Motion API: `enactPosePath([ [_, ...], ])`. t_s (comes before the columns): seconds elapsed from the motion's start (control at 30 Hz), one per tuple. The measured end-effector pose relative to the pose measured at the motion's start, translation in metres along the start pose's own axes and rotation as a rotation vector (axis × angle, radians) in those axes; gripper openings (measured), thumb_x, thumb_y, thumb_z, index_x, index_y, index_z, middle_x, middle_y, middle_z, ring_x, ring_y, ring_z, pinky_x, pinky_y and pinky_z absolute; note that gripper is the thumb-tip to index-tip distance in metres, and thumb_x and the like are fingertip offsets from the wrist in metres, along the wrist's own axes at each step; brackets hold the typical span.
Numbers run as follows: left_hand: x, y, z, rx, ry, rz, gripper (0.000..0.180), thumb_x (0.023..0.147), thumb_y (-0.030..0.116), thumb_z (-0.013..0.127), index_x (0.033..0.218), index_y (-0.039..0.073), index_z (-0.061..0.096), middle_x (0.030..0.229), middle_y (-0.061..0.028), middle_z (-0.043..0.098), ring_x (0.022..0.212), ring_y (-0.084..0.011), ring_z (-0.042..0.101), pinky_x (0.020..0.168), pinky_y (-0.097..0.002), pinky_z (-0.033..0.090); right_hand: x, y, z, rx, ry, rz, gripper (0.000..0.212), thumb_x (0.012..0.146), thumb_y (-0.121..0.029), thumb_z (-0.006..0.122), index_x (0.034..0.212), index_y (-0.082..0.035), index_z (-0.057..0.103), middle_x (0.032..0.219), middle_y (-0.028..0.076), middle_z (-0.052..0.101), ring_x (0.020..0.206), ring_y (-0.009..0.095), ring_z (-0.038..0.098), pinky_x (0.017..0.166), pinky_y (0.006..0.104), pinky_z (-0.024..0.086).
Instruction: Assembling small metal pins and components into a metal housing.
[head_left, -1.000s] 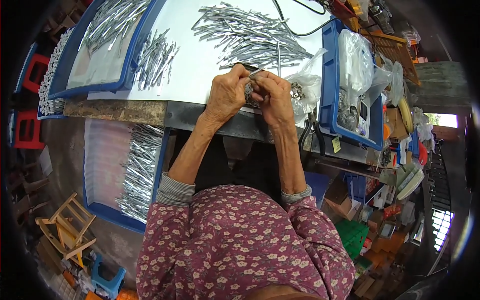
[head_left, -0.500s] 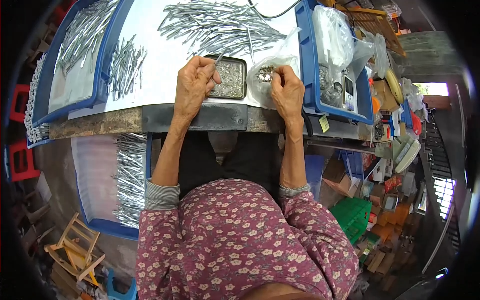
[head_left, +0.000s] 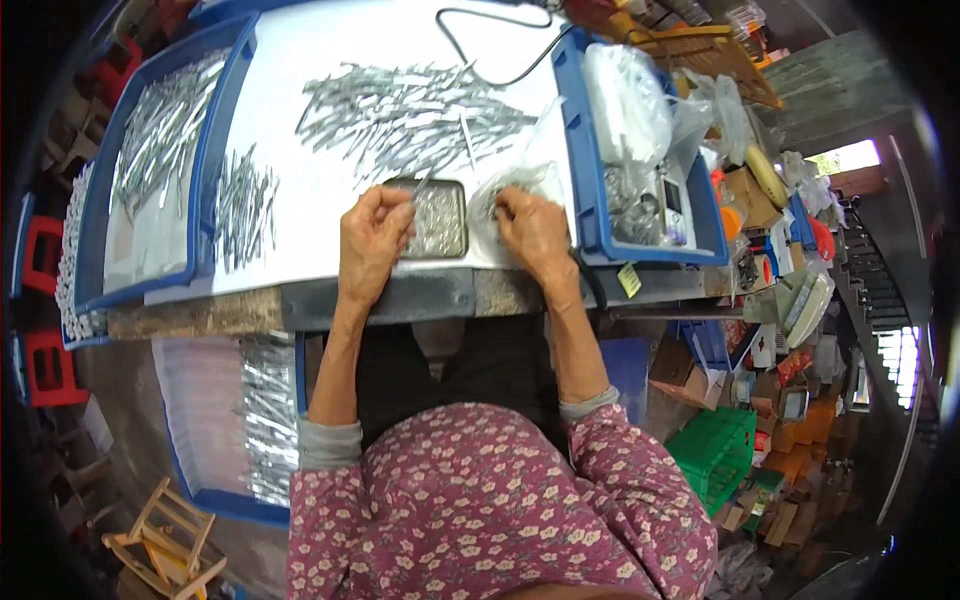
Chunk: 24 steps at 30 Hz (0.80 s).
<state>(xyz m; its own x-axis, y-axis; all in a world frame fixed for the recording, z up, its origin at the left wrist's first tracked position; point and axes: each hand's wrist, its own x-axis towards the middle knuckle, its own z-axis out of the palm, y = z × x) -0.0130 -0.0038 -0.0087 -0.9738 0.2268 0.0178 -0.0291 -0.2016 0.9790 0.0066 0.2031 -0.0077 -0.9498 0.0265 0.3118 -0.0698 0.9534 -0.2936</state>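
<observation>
My left hand (head_left: 375, 238) is closed in a pinch on a thin grey metal strip (head_left: 424, 184), whose end points up and to the right. Just right of that hand lies a small dark-rimmed tray (head_left: 463, 222) of tiny shiny metal pieces (head_left: 436, 228). My right hand (head_left: 536, 235) reaches into the mouth of a clear plastic bag (head_left: 545, 180), fingers pressed together; anything between them is hidden. In that bag, small metal parts (head_left: 484, 206) show beside the fingers. Beyond both hands spreads a loose pile of grey metal strips (head_left: 410, 112).
At left, a blue bin (head_left: 205, 160) holds more strips, with a smaller bunch (head_left: 247, 205) beside it. A blue bin (head_left: 590, 165) with plastic bags stands right. Below the table's edge (head_left: 380, 301) is another blue tray (head_left: 235, 503) of strips. A black cable (head_left: 440, 28) crosses the far side.
The view has shifted, so the table sits lower in the picture. My right fingers have gone deeper over the small parts in the bag. My left hand keeps its strip beside the tray.
</observation>
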Motion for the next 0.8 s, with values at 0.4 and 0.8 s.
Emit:
enactPosePath([
  [0.4, -0.005, -0.003, 0.002, 0.086, -0.008, 0.106, 0.012, 0.087, 0.007, 0.044, 0.095, -0.001, 0.048, 0.059, -0.0003, 0.048, 0.054, -0.0046, 0.041, 0.05, -0.0187, 0.033, 0.001, 0.008, 0.011, 0.066, 0.011, -0.103, 0.014, 0.07, -0.006, 0.057, 0.07, -0.001, 0.044, 0.058, 0.019, 0.052, 0.056, 0.038, 0.053, 0.049, 0.044, 0.04],
  [0.8, -0.005, -0.004, 0.003, 0.002, 0.008, 0.125, 0.011, 0.09, 0.01, 0.047, 0.095, 0.001, 0.051, 0.06, 0.0018, 0.046, 0.052, -0.0019, 0.036, 0.046, -0.017, 0.028, -0.007, 0.006, 0.01, 0.039, 0.191, -0.123, 0.013, 0.07, -0.005, 0.055, 0.077, -0.001, 0.045, 0.07, 0.018, 0.049, 0.065, 0.036, 0.053, 0.057, 0.0429, 0.043],
])
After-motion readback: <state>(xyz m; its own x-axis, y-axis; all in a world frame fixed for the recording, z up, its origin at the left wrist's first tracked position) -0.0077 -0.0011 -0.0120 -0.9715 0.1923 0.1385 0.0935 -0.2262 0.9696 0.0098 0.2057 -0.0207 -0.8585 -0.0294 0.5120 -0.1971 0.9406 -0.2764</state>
